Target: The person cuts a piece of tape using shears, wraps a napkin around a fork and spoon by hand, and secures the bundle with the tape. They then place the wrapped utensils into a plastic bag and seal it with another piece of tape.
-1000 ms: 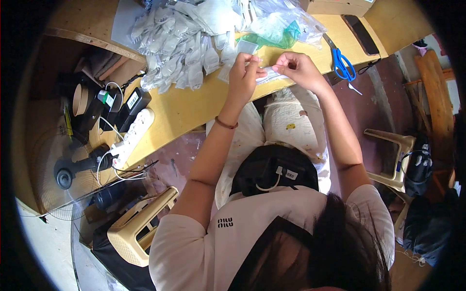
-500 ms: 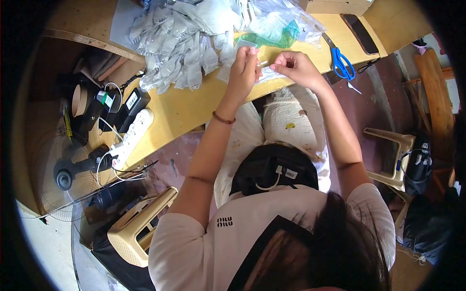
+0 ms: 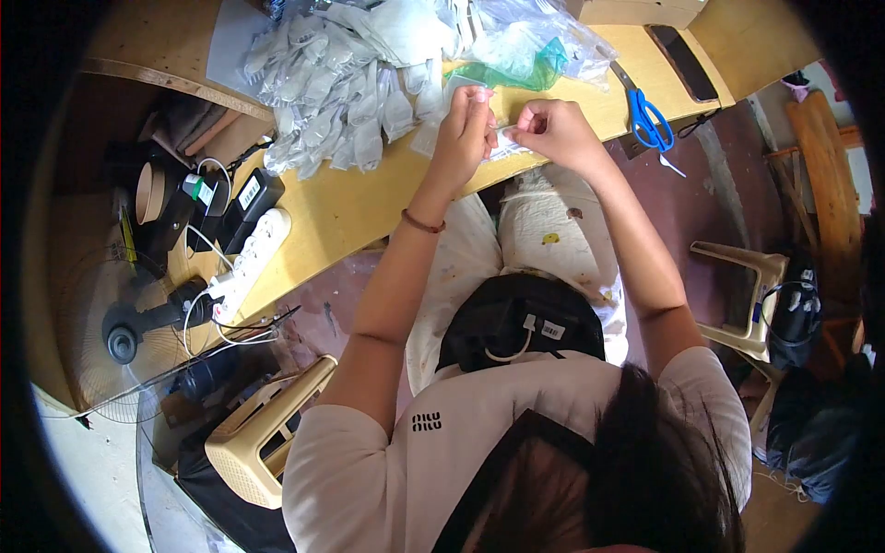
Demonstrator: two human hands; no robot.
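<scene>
At the table's front edge, my left hand [image 3: 464, 132] is closed in a pinch on a clear plastic sleeve [image 3: 454, 88], which shows above and beside the fingers. Close on its right, my right hand [image 3: 556, 132] pinches a thin white piece [image 3: 505, 138] between thumb and finger; the fingers cover too much of it to tell its kind. Just left of my hands spreads a heap of plastic spoons and forks in clear wrappers [image 3: 346, 97]. Behind the hands lies a crumpled green plastic bag [image 3: 544, 69].
Blue-handled scissors [image 3: 648, 120] and a phone [image 3: 684, 63] lie at the right of the table [image 3: 323, 207]. A white power strip [image 3: 253, 258], cables and a fan [image 3: 124, 341] are at the left. Plastic stools [image 3: 267, 429] stand on the floor.
My right hand has shifted slightly left, closer to my left hand, with its fingers drawn in more. The left hand has hardly moved.
</scene>
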